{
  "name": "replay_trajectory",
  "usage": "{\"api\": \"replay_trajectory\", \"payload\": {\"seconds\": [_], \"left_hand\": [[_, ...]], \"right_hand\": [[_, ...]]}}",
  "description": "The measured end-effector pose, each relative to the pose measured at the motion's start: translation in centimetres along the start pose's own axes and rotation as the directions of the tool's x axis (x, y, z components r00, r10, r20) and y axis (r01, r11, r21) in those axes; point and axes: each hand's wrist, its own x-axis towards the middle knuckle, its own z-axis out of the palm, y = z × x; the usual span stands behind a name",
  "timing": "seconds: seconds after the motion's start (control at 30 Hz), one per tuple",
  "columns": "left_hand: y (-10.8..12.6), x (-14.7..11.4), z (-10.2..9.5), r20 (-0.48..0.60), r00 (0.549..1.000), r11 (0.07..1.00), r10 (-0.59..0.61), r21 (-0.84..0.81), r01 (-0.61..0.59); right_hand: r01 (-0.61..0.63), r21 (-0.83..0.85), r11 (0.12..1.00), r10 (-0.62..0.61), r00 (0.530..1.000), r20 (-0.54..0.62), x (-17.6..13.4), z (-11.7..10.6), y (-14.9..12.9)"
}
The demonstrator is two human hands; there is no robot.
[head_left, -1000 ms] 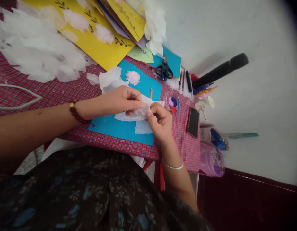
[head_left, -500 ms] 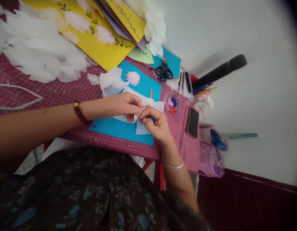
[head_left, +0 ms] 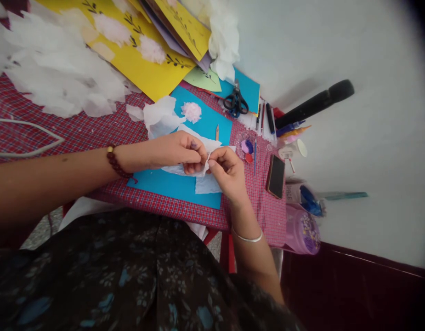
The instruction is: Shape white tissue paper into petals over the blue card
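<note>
The table (head_left: 263,216), draped in red checked cloth, carries a bright blue rectangular paper sheet (head_left: 171,186) along its near edge. I see bare blue at the sheet's near-left corner, and open cloth off its right edge toward the flat black phone (head_left: 276,177), so there is elbow room. Over the sheet's middle, the left hand (head_left: 184,151) and the right hand (head_left: 229,172) both pinch a thin crumpled white tissue strip (head_left: 206,164). A moment ago the fingertips overlapped; now they stand slightly apart with the strip showing narrow between, apparently still being gathered, though blur hides any twist.
</note>
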Motion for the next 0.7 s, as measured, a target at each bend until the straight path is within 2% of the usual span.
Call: {"api": "replay_trajectory", "payload": {"seconds": [0.2, 0.37, 0.7], "left_hand": [[-0.09, -0.01, -0.09, 0.02, 0.998, 0.998, 0.051, 0.045, -0.052], [0.16, -0.14, -0.13, -0.034, 0.998, 0.988, 0.046, 0.152, -0.04], [-0.1, -0.04, -0.16, -0.008, 1.0, 0.993, 0.016, 0.118, -0.015]], "right_hand": [[0.021, -0.02, 1.0, -0.021, 1.0, 0.005, -0.06, 0.04, -0.27], [0.045, -0.05, 0.998, -0.044, 0.999, 0.026, -0.09, 0.15, -0.73], [0.019, -0.096, 0.995, -0.019, 1.0, 0.002, -0.1, 0.05, -0.56]]}}
